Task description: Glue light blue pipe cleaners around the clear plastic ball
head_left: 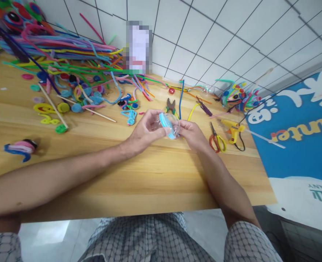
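Note:
Between my two hands, above the middle of the wooden table [139, 174], is a clear plastic ball [175, 122] with a light-blue fuzzy pipe-cleaner band [167, 125] across it. My left hand [147, 129] is closed around the ball's left side, its thumb pressing on the band. The fingers of my right hand [189, 131] pinch the ball's right side, and their tips are partly hidden. Just behind the ball lie pliers [171, 105] with green-and-yellow handles. A blue pipe cleaner [181, 100] and a yellow pipe cleaner [193, 111] lie near my right hand.
Scissors [217, 140] and a yellow glue gun [233, 131] lie at right. Pipe-cleaner bundles [68, 49], coiled pieces and wooden sticks [101, 115] fill the back left. A phone-like blurred screen [137, 47] leans on the tiled wall [193, 36]. Colourful finished pieces [240, 97] stand back right.

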Available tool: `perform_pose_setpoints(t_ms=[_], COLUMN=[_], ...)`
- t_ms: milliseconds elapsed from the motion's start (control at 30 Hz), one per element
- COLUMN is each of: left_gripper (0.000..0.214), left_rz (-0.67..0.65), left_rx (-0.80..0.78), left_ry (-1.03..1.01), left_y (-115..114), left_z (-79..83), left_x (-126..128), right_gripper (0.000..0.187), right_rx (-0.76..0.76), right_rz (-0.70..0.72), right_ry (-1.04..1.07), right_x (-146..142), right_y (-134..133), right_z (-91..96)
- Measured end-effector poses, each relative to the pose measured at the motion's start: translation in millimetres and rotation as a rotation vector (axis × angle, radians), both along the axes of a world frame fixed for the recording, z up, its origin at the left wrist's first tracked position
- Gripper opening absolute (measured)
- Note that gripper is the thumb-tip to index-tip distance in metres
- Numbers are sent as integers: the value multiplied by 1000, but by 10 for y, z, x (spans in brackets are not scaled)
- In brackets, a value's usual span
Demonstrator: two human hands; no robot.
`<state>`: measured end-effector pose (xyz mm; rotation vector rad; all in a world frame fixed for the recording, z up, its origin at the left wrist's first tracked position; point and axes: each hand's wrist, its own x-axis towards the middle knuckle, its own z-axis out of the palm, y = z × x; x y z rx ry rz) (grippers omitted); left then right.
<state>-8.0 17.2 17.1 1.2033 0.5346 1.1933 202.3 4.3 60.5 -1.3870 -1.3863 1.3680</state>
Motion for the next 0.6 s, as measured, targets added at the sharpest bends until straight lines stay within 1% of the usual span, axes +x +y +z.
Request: perform_pose_setpoints(t_ms=[100,200,300,367,533,600], left_gripper=[64,66,66,67,70,68], left_rz=[-9,-7,15,38,102,118], left_rx=[-28,46,163,219,275,301], left_ry=[-40,-16,48,73,109,127], left_y=[114,163,149,125,74,55], left_z=[-34,-71,-86,-89,-95,-99], left_x=[-8,-32,-49,-49,-35,-37], right_gripper=[42,38,36,34,21,24], right_rx=[-49,-71,-70,-54,-19,-27], right_rz=[47,61,65,98,205,230], right_ry=[-11,-12,-19,-27,-60,-60], right_x=[14,32,52,62,66,54], right_y=[-26,-58,-79,-84,-100,-118], right_z=[87,161,204,228,290,299])
